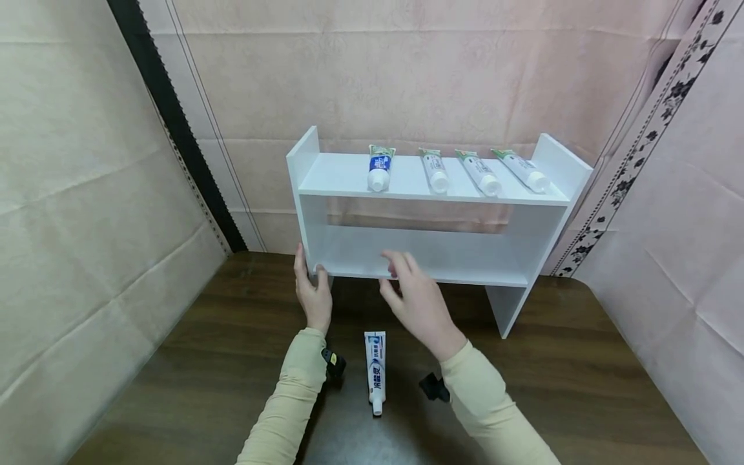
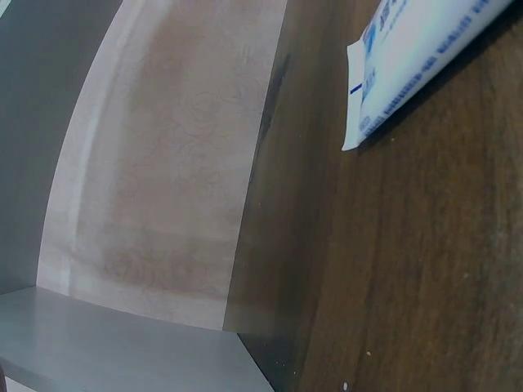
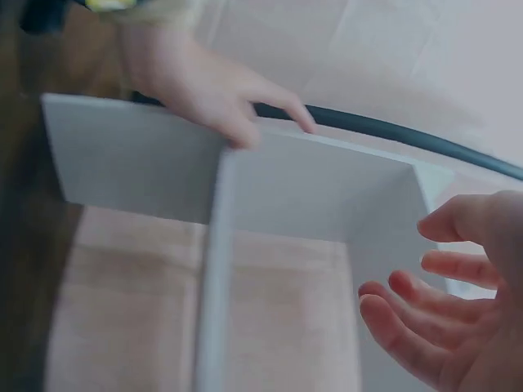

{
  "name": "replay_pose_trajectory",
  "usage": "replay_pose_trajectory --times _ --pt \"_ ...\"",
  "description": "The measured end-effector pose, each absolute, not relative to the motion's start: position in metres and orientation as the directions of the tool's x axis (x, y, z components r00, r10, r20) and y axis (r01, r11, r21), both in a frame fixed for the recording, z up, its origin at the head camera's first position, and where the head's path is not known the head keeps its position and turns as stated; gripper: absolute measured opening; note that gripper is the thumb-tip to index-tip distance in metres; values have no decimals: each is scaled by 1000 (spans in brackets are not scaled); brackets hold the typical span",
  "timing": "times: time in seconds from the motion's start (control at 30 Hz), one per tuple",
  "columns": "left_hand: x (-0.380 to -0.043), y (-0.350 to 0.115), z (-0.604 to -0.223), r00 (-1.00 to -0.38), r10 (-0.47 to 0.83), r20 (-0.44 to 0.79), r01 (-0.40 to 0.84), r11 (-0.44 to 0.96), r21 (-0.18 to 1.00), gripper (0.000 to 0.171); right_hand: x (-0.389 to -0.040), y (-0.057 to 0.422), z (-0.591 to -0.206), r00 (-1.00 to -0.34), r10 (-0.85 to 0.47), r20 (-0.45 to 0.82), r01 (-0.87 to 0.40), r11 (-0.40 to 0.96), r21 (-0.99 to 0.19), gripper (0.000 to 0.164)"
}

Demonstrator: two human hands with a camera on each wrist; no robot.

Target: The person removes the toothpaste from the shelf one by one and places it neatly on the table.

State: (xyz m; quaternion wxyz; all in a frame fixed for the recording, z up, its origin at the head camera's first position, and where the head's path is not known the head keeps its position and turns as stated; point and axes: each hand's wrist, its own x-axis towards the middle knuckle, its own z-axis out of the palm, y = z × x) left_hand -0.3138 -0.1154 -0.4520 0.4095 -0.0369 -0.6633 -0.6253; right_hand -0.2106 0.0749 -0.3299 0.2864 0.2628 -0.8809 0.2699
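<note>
A white two-tier shelf (image 1: 413, 255) stands on the dark wooden table. My left hand (image 1: 314, 298) holds the lower part of its left side panel, thumb at the front edge and fingers along the outside; the right wrist view shows that hand (image 3: 200, 86) at the panel too. My right hand (image 1: 420, 303) hovers in front of the lower board, fingers loosely bent, with nothing in them. Between the forearms a white and blue toothpaste tube (image 1: 375, 368) lies flat on the table, cap toward me. Its flat end (image 2: 384, 90) shows in the left wrist view.
Several toothpaste tubes lie on the top board, caps forward: a blue-labelled tube (image 1: 380, 169) toward the left, then paler ones, including a slanted tube (image 1: 522, 170) at the right. Pale cloth walls (image 1: 407, 77) rise behind and on both sides of the table (image 1: 558, 387).
</note>
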Motion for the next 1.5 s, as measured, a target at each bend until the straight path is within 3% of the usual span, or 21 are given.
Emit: replay_pose_trajectory --times 0.23,0.33,0.83,1.2,1.5 --pt "-312 -117 -454 -672 -452 587 553 222 803 59 -224 75 -283 -594 -277 755 -647 722 -245 41" --pt "-312 -117 -454 -667 -453 591 554 229 800 59 -230 73 -266 -581 -268 769 -640 734 -227 42" --pt "-313 -115 -454 -674 -463 576 555 196 808 57 -259 64 -230 -657 -247 712 -540 814 -215 55" --pt "-311 -116 -454 -675 -465 573 540 219 813 56 -260 61 -228 -728 -183 661 -480 824 -301 43" --pt "-305 -113 -445 -684 -466 561 535 202 820 56 -268 54 -226 -680 -169 714 -395 904 -163 34"
